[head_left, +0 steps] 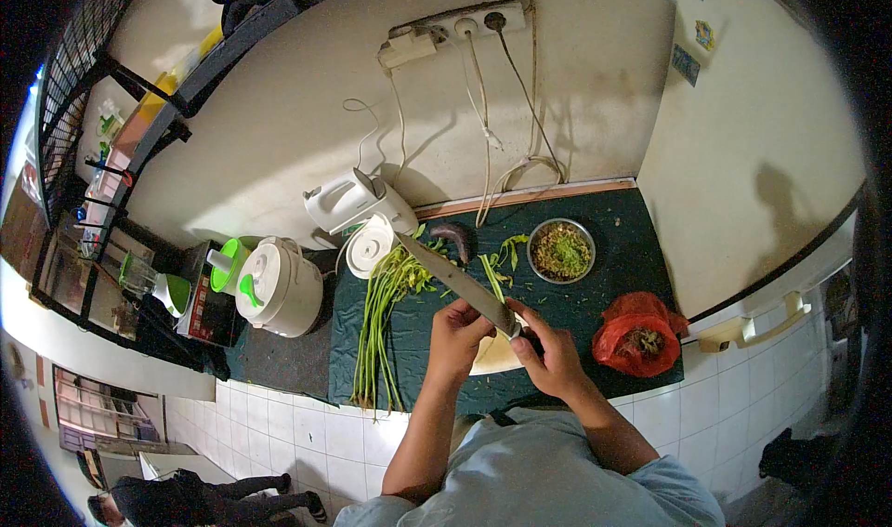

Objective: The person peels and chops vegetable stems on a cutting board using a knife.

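Note:
My right hand (556,355) is closed around the handle of a large kitchen knife (460,283). The broad blade slants up and to the left. My left hand (453,336) is closed beside the blade's lower edge; what its fingers pinch is hidden. Beneath both hands lies a pale cutting board (495,356), partly covered. Just past the blade, a cut green stalk (492,274) points away from me. To the left lies a bunch of long-stemmed leafy greens (376,327). A metal bowl (531,254) of chopped greens stands beyond my right hand.
A red plastic bag (613,336) sits at the table's right. Along the left stand a white rice cooker (288,295), a hand mixer (358,202) and a white lid (370,245). A dark curved vegetable (454,236) lies behind. A person (177,499) is at lower left.

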The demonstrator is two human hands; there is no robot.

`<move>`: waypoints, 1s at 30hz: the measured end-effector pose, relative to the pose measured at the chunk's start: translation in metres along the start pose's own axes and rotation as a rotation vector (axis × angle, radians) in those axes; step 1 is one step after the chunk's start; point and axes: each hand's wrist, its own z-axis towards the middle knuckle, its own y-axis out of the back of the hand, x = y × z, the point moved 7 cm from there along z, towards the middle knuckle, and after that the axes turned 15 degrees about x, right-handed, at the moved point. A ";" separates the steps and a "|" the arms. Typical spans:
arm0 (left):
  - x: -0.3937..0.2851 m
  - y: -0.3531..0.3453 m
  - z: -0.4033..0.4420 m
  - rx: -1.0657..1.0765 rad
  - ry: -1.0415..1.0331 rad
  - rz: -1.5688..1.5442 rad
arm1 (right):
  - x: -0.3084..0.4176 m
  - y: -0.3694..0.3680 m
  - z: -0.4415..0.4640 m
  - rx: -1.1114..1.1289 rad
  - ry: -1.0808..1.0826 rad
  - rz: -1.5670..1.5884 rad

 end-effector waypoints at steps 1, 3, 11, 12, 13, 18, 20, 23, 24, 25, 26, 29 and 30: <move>0.000 0.001 0.000 -0.010 -0.001 0.020 | 0.002 0.001 0.001 0.018 -0.024 -0.002; -0.002 0.005 -0.001 -0.021 -0.002 0.047 | 0.000 -0.004 0.003 0.035 -0.044 0.001; -0.003 0.005 0.000 -0.005 0.005 -0.016 | 0.001 -0.003 0.005 0.007 -0.010 0.007; -0.003 0.005 0.000 -0.005 0.004 -0.016 | 0.001 -0.003 0.005 0.008 -0.009 0.006; -0.003 0.006 -0.001 -0.012 -0.003 -0.024 | 0.000 -0.004 0.005 0.016 -0.016 0.004; -0.005 0.009 -0.001 -0.008 -0.035 0.016 | 0.008 -0.001 0.004 0.057 -0.035 0.022; -0.011 0.006 -0.002 0.034 -0.051 0.066 | 0.008 -0.002 0.005 0.118 -0.097 0.058; -0.021 0.001 -0.003 0.077 -0.037 0.109 | 0.004 -0.001 0.006 -0.061 0.076 0.029; -0.022 0.001 -0.003 0.079 -0.047 0.114 | 0.005 -0.001 0.005 -0.066 0.086 0.024; -0.021 0.002 -0.003 0.082 -0.036 0.118 | 0.007 -0.001 0.006 -0.044 0.062 0.005; -0.021 0.002 -0.002 0.086 -0.027 0.124 | 0.008 0.001 0.007 -0.023 0.040 -0.016; -0.023 0.004 -0.001 0.061 0.015 0.092 | 0.013 0.003 0.008 0.025 0.006 -0.021; -0.023 0.006 0.000 0.064 0.000 0.102 | 0.018 0.007 0.010 0.017 0.020 -0.026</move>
